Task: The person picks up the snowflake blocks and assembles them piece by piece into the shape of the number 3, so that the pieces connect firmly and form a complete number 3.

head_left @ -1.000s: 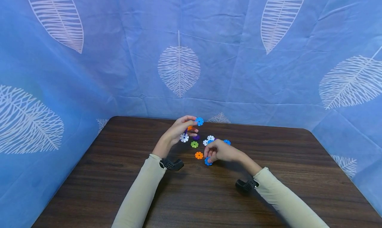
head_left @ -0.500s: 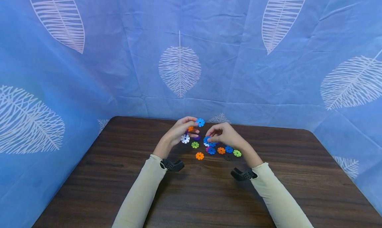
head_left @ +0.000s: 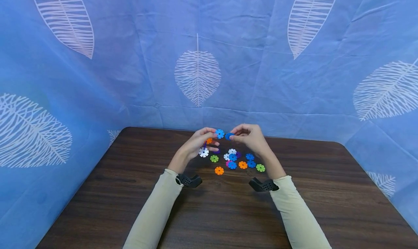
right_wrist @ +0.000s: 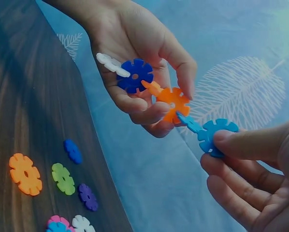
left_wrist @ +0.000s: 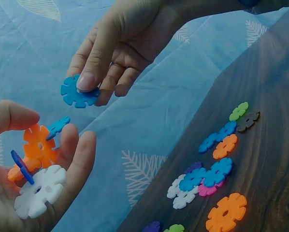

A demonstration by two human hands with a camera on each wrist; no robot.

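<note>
My left hand (head_left: pixel 196 143) holds a short chain of notched plastic flower discs. In the left wrist view it has a white disc (left_wrist: pixel 47 183), a dark blue-purple disc (left_wrist: pixel 21 166), orange discs (left_wrist: pixel 44 150) and a light blue disc (left_wrist: pixel 58 127) at its end. Between thumb and fingers my right hand (head_left: pixel 253 138) pinches a single blue disc (left_wrist: pixel 71 95). That disc is raised beside the chain's light blue end; the left wrist view shows a gap between them, while in the right wrist view they overlap or meet.
Below the hands, loose discs lie on the dark wooden table (head_left: pixel 209 212): an orange disc (head_left: pixel 219 170), a green disc (head_left: pixel 214 158), a lime disc (head_left: pixel 260 168), a brown disc (left_wrist: pixel 248 122) and a cluster with blue discs (head_left: pixel 232 165). A blue leaf-print cloth (head_left: pixel 241 78) hangs behind.
My right hand has picked up a blue disc from the table and carried it up and away from me, beside the chain. The left hand has stayed nearly still with the chain.
</note>
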